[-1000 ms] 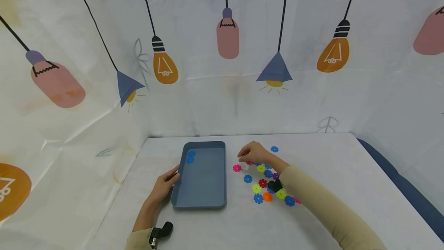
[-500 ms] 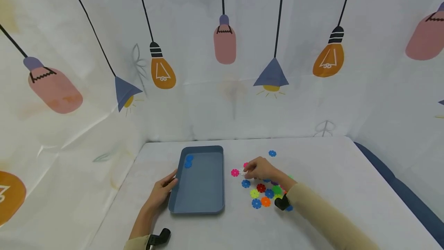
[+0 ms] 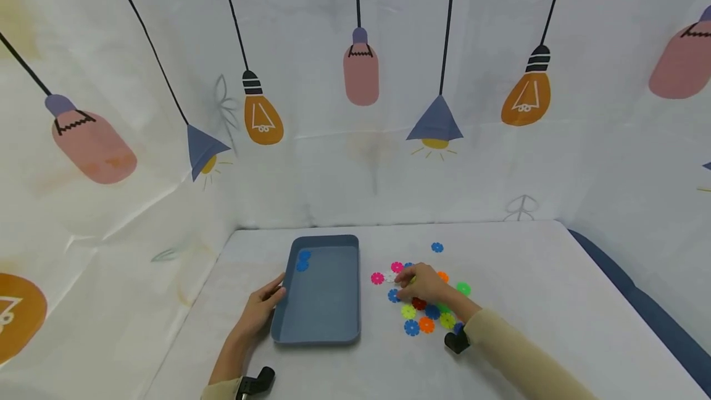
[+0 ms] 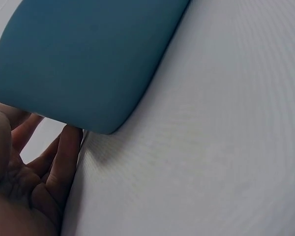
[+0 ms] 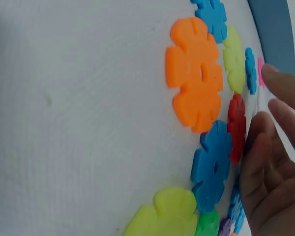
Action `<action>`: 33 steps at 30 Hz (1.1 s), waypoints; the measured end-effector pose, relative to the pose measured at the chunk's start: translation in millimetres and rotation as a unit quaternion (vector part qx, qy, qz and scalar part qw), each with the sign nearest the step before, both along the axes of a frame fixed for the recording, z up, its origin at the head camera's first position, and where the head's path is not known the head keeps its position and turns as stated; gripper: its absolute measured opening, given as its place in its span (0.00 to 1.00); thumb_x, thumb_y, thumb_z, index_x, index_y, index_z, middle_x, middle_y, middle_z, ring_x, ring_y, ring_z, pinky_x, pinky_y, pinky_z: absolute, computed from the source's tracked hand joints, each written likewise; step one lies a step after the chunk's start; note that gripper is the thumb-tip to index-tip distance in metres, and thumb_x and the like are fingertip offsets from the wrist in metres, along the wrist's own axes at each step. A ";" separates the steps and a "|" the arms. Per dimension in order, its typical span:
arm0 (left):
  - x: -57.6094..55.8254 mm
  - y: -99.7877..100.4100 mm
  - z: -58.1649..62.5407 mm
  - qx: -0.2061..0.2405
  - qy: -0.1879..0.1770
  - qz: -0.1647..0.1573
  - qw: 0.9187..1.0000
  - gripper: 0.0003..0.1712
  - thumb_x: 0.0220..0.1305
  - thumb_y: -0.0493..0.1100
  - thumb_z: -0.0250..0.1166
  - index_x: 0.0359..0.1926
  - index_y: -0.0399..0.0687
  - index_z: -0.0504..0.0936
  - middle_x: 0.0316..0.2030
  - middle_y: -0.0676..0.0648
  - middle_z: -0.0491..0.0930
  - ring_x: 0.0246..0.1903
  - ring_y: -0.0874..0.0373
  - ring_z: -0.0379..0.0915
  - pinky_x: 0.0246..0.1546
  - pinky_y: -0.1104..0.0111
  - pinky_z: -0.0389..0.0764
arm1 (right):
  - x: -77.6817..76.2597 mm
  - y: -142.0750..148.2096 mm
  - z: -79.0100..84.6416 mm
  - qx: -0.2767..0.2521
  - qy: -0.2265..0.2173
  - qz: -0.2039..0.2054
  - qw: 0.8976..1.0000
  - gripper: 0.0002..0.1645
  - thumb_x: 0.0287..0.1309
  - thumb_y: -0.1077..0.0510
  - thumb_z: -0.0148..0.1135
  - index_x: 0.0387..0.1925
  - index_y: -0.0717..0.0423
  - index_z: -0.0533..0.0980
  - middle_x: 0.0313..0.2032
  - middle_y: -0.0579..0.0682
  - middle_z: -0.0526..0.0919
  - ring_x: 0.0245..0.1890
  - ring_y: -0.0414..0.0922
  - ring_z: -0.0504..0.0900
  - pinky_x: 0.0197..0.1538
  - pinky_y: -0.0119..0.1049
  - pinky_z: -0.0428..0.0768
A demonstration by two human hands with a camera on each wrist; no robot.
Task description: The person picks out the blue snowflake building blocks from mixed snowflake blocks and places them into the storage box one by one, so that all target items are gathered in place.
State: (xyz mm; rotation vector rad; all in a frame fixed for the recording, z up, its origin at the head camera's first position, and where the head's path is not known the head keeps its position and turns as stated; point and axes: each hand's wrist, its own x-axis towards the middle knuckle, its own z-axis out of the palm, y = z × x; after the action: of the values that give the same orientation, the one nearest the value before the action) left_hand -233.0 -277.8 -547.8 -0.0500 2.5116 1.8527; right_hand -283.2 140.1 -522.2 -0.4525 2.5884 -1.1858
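In the head view my left hand (image 3: 260,308) lies at the left side of a blue-grey tray (image 3: 355,301), fingertips and thumb against its rim. Close up, its fingers (image 4: 64,157) rest near the tray's rounded corner (image 4: 88,64). Two blue flower-shaped plastic pieces (image 3: 303,262) lie near the tray's far left. My right hand (image 3: 424,284) is low over a loose pile of such pieces, fingers apart and loosely bent. Just by its fingertips are a white piece (image 3: 390,278) and a blue piece (image 3: 394,295). The hand hides part of the pile.
Red (image 5: 237,128), orange (image 5: 199,73), and yellow pieces (image 5: 167,216) lie close to the right hand. A single blue piece (image 3: 437,247) sits farther back. The white table (image 3: 533,276) meets a lamp-patterned sheet (image 3: 333,165) behind.
My right hand has come down and slightly right, from above the far edge of the pile to among the pieces. The left hand stays at the tray; the head view has shifted slightly.
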 end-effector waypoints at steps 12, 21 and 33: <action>-4.4 2.2 -3.2 -0.001 -0.009 0.005 1.000 0.31 0.69 0.50 0.61 0.70 0.49 0.68 0.59 0.36 0.73 0.58 0.45 0.68 0.54 0.51 0.74 | 8.3 -1.6 -4.8 0.000 0.010 -0.031 0.999 0.17 0.48 0.53 0.77 0.41 0.52 0.84 0.33 0.43 0.81 0.36 0.43 0.76 0.38 0.37 0.79; -11.3 5.7 3.2 0.002 0.004 -0.004 1.000 0.30 0.70 0.48 0.60 0.70 0.47 0.67 0.58 0.36 0.74 0.57 0.46 0.68 0.54 0.52 0.74 | 4.3 -1.3 -3.2 0.014 0.032 -0.048 0.998 0.21 0.46 0.50 0.77 0.43 0.50 0.84 0.33 0.42 0.80 0.35 0.43 0.76 0.36 0.35 0.78; -2.3 1.0 -0.5 0.001 0.002 0.000 1.000 0.29 0.71 0.47 0.60 0.70 0.47 0.68 0.56 0.37 0.75 0.55 0.48 0.68 0.50 0.56 0.76 | 10.0 -6.7 -5.5 0.026 0.022 -0.027 0.999 0.19 0.46 0.49 0.77 0.41 0.49 0.85 0.33 0.41 0.81 0.34 0.42 0.77 0.34 0.34 0.78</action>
State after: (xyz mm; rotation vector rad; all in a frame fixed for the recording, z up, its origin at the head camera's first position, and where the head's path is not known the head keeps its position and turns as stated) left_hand -235.3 -276.8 -548.3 -0.0465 2.5134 1.8575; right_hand -273.1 133.4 -527.7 -0.4061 2.6774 -1.1353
